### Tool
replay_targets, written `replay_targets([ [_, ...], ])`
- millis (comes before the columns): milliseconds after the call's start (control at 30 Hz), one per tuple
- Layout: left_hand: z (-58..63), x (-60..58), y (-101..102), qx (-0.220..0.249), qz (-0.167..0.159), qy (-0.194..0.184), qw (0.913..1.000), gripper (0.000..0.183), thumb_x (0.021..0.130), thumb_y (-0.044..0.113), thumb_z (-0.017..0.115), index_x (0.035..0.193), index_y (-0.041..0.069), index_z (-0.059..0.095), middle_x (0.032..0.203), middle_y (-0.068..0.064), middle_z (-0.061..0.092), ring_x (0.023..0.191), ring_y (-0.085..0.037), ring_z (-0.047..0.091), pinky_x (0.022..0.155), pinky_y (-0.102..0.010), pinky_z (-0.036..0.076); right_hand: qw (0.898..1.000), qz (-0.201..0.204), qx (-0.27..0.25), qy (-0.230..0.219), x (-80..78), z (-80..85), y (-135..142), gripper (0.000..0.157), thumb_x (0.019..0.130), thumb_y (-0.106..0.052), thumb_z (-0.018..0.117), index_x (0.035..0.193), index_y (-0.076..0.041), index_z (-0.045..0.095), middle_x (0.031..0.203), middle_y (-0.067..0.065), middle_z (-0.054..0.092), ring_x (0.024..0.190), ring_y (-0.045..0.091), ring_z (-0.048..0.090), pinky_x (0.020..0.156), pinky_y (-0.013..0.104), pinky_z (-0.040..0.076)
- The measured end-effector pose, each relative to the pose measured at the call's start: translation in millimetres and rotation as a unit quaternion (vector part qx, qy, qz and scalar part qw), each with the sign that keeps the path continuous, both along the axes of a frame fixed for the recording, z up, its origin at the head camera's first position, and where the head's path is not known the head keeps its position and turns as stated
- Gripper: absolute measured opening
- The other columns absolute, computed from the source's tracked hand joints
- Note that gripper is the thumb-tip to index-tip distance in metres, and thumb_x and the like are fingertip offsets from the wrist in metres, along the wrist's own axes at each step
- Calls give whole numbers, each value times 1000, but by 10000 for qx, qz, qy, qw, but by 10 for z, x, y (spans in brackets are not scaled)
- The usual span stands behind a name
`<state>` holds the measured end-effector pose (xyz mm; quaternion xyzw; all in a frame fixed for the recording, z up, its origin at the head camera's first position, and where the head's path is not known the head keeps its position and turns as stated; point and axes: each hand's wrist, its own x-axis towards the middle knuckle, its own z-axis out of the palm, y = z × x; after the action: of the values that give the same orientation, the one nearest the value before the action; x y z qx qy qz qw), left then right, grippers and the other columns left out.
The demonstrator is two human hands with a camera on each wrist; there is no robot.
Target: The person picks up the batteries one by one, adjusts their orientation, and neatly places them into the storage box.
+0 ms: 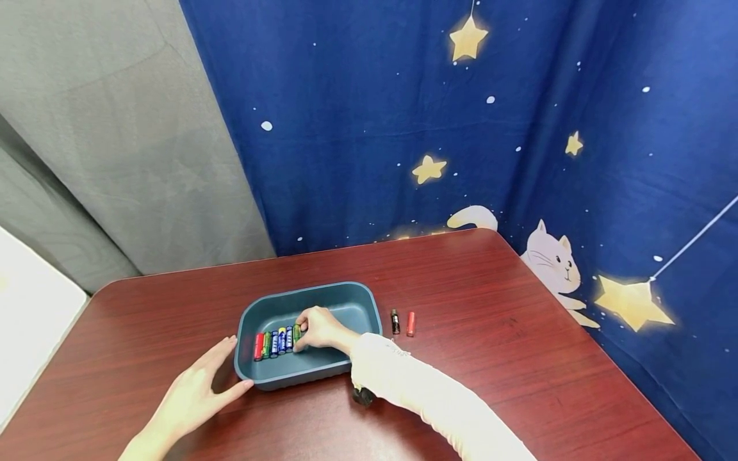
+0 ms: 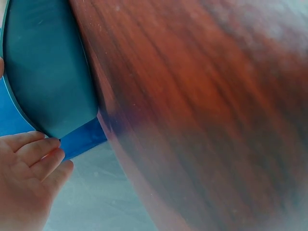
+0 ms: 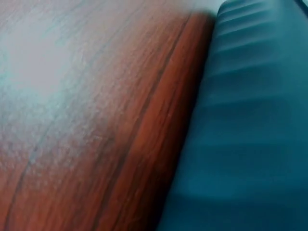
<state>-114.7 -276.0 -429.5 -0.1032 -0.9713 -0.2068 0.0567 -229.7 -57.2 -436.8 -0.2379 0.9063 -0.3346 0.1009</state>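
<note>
A blue-green plastic bin (image 1: 305, 379) sits on the table, with a row of batteries (image 1: 274, 344) in red, green and blue side by side on its floor. Inside it, my right hand (image 1: 324, 328) pinches a green battery (image 1: 296, 333) at the right end of the row. My left hand (image 1: 193, 390) rests against the bin's left end, thumb and fingers spread and touching the rim. In the left wrist view, extended fingers (image 2: 45, 161) meet the bin's edge. Only the bin's ribbed outer wall (image 3: 240, 144) and table show in the right wrist view; the right hand is out of sight there.
Right of the bin, a black battery (image 1: 394, 321) and a red battery (image 1: 410, 324) lie on the dark red wooden table (image 1: 519, 358). A small dark object (image 1: 362, 396) shows beneath the right sleeve. Behind the table hang a blue star-patterned curtain (image 1: 357, 128) and grey cloth (image 1: 144, 160).
</note>
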Motion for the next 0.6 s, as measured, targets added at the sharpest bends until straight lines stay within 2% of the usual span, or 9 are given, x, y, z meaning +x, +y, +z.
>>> replay_targets([
  [300,-4,-3,-4,-57,63,-130,9999,88,74,63,60,135,4,40,134,-20,42,119,-37,41,86,-59,41,9985,227,246,444,7,-29,-19,50,59,-21,85,102,-3,65,79,-2,59,69,4,50,65,12,41],
  [467,8,0,11,-54,44,-114,9999,88,74,63,60,135,4,40,134,-20,42,119,-37,41,86,-59,41,9992,171,147,343,2,1,14,54,61,-24,84,106,-2,64,82,-1,61,70,4,50,65,13,41],
  [600,17,1,13,-28,21,-60,10000,87,74,62,60,135,4,40,134,-20,42,119,-37,41,86,-59,41,9992,185,39,352,-18,88,86,54,64,-29,82,107,-3,64,85,0,63,73,5,52,66,14,42],
])
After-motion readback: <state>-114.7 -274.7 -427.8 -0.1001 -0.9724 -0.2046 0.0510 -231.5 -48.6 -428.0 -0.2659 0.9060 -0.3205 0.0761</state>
